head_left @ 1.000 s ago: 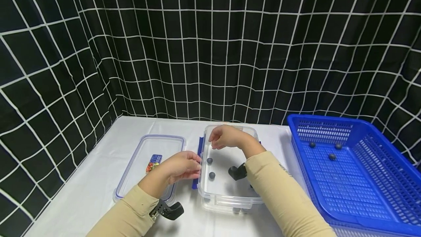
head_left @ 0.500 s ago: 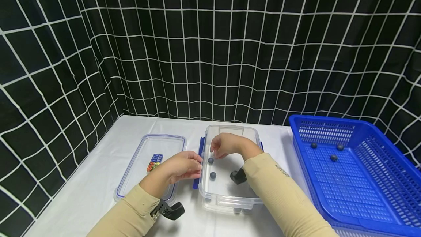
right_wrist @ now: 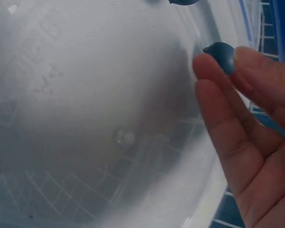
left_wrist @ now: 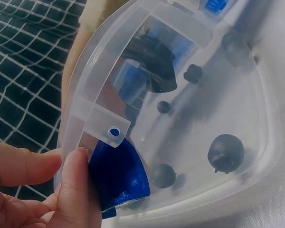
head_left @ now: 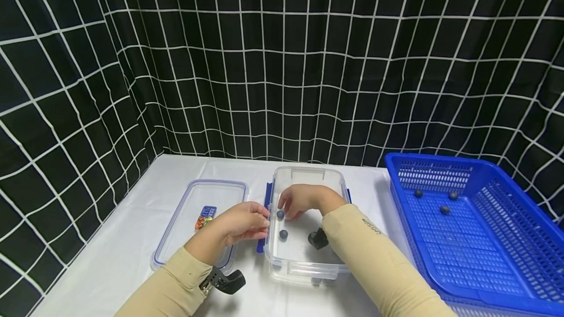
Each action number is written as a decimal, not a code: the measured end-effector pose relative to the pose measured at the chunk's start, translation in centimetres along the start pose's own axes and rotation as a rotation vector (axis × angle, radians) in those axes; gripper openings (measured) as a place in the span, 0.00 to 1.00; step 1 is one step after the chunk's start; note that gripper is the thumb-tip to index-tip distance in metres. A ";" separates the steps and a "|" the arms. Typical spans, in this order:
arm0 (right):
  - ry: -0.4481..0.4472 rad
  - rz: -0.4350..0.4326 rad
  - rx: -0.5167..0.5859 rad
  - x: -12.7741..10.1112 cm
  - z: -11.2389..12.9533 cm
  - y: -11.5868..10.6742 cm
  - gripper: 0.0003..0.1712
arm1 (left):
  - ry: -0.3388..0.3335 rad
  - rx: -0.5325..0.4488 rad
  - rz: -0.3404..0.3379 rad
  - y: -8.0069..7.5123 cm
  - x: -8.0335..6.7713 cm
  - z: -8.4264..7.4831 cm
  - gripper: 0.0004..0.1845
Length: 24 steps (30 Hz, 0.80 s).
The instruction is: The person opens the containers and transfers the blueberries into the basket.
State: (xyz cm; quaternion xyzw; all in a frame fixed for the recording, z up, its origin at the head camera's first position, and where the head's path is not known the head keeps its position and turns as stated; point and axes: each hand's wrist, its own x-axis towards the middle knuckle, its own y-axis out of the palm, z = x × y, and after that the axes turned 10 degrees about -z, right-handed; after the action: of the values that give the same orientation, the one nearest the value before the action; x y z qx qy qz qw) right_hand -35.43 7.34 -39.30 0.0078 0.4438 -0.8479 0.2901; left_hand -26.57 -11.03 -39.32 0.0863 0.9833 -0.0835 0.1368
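Observation:
My left hand [head_left: 246, 221] holds the left rim of a clear plastic food container [head_left: 308, 269] beside its blue side latch [left_wrist: 118, 173]. In the left wrist view, the thumb and a finger meet at that rim. My right hand [head_left: 304, 200] reaches inside, over the left part of the container. Its thumb and index finger stand on either side of a blueberry [right_wrist: 221, 56], with a gap visible between the fingertips; whether they touch it is unclear. Another blueberry [head_left: 283, 234] lies nearer me in the container. Several blueberries show through the wall in the left wrist view.
A clear lid [head_left: 229, 187] with a blue seal and a coloured label lies left of the container. At the right stands a blue slotted basket [head_left: 458, 258] holding 3 blueberries [head_left: 445, 210]. Behind the white table [head_left: 128, 238] hangs a black gridded curtain [head_left: 282, 62].
My right hand has come down and nearer from the container's far left part to the blueberry by the left wall. The left hand keeps its place at the rim.

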 end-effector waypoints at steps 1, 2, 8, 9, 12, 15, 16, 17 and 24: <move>-0.004 0.001 -0.004 0.0 0.0 0.0 0.17 | 0.000 0.001 0.000 0.0 0.0 0.0 0.12; -0.012 0.002 -0.010 0.1 0.0 0.0 0.17 | 0.001 0.003 0.000 0.0 0.0 -0.1 0.12; -0.050 -0.024 -0.024 0.3 0.0 0.0 0.17 | 0.000 0.000 0.005 0.0 0.0 0.0 0.12; -0.050 -0.029 -0.027 0.3 0.0 0.0 0.17 | -0.001 -0.003 0.006 0.0 0.0 0.0 0.12; -0.045 -0.039 -0.023 0.4 0.1 -0.1 0.17 | 0.001 -0.005 0.009 -0.1 0.1 0.0 0.12; -0.046 -0.055 -0.025 0.5 0.1 -0.2 0.16 | 0.003 -0.008 0.010 -0.2 0.1 0.0 0.12; -0.045 -0.062 -0.017 0.5 0.1 -0.2 0.15 | 0.003 -0.008 0.011 -0.2 0.2 0.1 0.12; -0.046 -0.071 -0.012 0.5 0.1 -0.2 0.14 | 0.004 -0.008 0.013 -0.2 0.2 0.1 0.12; -0.050 -0.149 0.143 0.4 0.2 -0.5 0.05 | 0.003 -0.009 0.018 -0.1 0.2 0.1 0.12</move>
State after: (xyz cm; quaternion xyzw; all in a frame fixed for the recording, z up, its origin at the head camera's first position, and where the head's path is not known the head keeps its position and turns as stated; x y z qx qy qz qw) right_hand -35.97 7.15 -38.94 -0.0255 0.3741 -0.8965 0.2359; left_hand -26.77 -11.17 -39.49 0.0949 0.9830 -0.0779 0.1364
